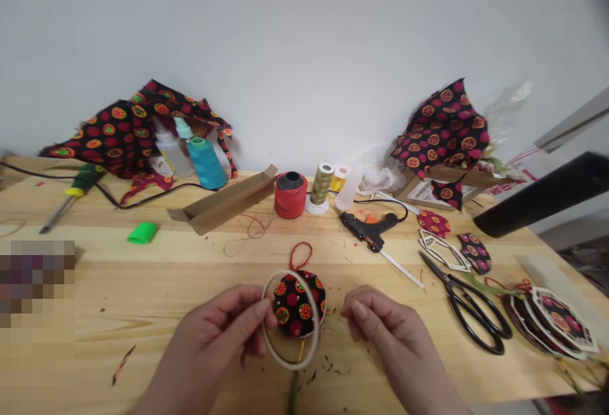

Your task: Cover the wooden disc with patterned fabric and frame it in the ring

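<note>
Between thumb and fingers, my left hand (pixel 221 332) pinches a thin, pale hoop (pixel 316 323), tilted up over the table. Behind it lies a round pad (pixel 297 304) covered in dark floral fabric, with a red cord loop (pixel 301 255) at its top and a yellow and green cord trailing below. The hoop overlaps the pad in view; I cannot tell whether they touch. To the right of the pad, my right hand (pixel 387 332) is closed, thumb against curled fingers. Whatever it may hold is too small or hidden to name.
Black scissors (pixel 469 304) and a stack of fabric ornaments (pixel 547 323) lie right. A glue gun (pixel 368 228), thread spools (pixel 290 195), a cardboard tray (pixel 228 202) and a screwdriver (pixel 73 191) stand or lie further back. A green cap (pixel 142 233) is left; dark scraps litter the front.
</note>
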Available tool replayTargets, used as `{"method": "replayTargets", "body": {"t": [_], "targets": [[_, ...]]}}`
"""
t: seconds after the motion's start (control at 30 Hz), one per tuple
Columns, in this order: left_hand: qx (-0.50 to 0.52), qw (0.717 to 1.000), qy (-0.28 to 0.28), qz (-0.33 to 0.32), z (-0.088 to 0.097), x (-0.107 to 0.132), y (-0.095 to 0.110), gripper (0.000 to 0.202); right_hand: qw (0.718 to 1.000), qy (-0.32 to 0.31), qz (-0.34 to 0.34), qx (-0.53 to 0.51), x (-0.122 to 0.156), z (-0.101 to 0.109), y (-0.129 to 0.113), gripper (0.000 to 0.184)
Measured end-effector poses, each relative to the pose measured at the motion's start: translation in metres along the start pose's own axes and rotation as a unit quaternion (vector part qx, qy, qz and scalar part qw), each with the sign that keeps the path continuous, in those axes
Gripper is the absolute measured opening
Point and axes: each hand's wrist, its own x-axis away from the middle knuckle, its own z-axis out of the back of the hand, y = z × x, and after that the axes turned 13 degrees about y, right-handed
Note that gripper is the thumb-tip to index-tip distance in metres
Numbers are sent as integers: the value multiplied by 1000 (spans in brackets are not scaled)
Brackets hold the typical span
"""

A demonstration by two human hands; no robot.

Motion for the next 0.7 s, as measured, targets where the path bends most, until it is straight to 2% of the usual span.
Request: {"method": "replayTargets", "body": {"t": [0.1, 0.17, 0.23, 0.27, 0.4, 0.6, 0.7], "targets": [[59, 997, -10, 42, 8, -10, 0, 23, 979, 55, 142, 134, -17, 15, 0, 23], [85, 994, -20, 71, 10, -13, 1, 24, 947, 82, 219, 220, -28, 24, 2, 18], [98, 992, -20, 78, 11, -14, 1, 25, 918, 92, 264, 280, -35, 29, 1, 19], [104, 991, -14, 79, 12, -14, 1, 24, 916, 81, 269, 287, -36, 30, 0, 19], [123, 989, 23, 79, 17, -17, 1, 20, 938, -2, 243, 249, -30, 23, -9, 20], [24, 997, 60, 28, 20, -20, 0, 21, 950, -19, 225, 216, -20, 2, -10, 20], [-16, 998, 66, 9, 20, -16, 0, 23, 952, -7, 225, 208, -16, -3, -7, 19]]}}
